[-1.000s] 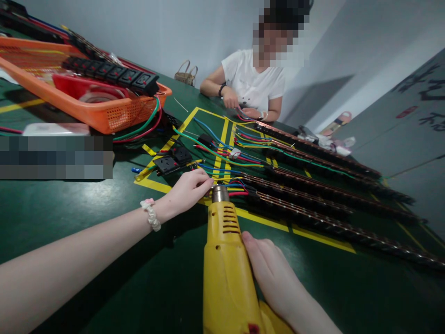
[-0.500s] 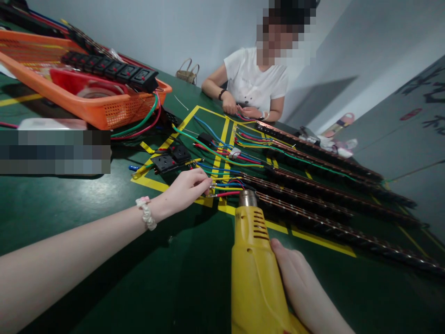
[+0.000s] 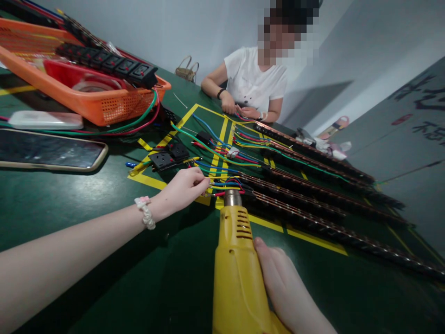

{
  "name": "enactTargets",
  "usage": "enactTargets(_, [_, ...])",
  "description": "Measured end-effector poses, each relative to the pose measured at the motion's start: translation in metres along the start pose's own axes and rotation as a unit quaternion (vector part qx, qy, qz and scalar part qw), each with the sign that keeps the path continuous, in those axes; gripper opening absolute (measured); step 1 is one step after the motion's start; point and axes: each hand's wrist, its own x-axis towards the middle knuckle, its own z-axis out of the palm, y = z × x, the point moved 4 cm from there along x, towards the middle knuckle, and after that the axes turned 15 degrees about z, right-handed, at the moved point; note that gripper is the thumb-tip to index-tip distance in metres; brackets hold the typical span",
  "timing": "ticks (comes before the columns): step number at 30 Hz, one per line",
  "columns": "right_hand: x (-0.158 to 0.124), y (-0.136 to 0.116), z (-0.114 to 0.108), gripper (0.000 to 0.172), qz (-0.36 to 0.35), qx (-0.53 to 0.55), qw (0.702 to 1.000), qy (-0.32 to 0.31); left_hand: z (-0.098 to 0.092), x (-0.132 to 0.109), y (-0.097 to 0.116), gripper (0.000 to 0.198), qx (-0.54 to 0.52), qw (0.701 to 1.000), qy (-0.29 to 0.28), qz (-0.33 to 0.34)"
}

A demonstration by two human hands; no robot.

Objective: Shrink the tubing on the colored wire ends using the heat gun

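My right hand (image 3: 283, 287) grips a yellow heat gun (image 3: 236, 269) from the right side; its metal nozzle (image 3: 232, 198) points at a bundle of red, blue and yellow wires (image 3: 225, 185). My left hand (image 3: 182, 188), with a white scrunchie on the wrist, pinches the ends of those wires just left of the nozzle. The wires run into long dark socket strips (image 3: 313, 208) lying side by side on the green table (image 3: 104, 222).
An orange basket (image 3: 86, 104) with a black power strip (image 3: 107, 62) across it stands at the far left. A phone (image 3: 48, 150) and a white case (image 3: 45, 119) lie near it. Two black sockets (image 3: 170, 155) sit inside yellow tape lines. A person in a white shirt (image 3: 255, 86) works opposite.
The heat gun swung right, then came back left toward the wire ends. My left hand stayed pinched on the wires.
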Motion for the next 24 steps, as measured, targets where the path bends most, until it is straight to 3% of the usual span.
enactTargets(8, [-0.007,-0.028,0.011,0.056,-0.094,-0.004,0.995,-0.013,0.001,0.000,-0.001,0.042,0.016,1.000,-0.003,0.025])
enactTargets(17, [0.002,-0.030,0.008,0.056,-0.112,-0.010,0.994,-0.004,-0.005,0.001,0.005,0.035,-0.029,0.996,0.045,0.068])
enactTargets(21, [0.011,-0.029,0.009,0.058,-0.065,-0.002,0.997,-0.046,-0.002,0.004,0.000,0.034,-0.074,0.996,0.045,0.025])
enactTargets(24, [0.015,-0.029,0.008,0.058,-0.065,0.003,0.996,-0.057,0.005,0.007,-0.006,0.037,-0.132,0.991,0.013,-0.033])
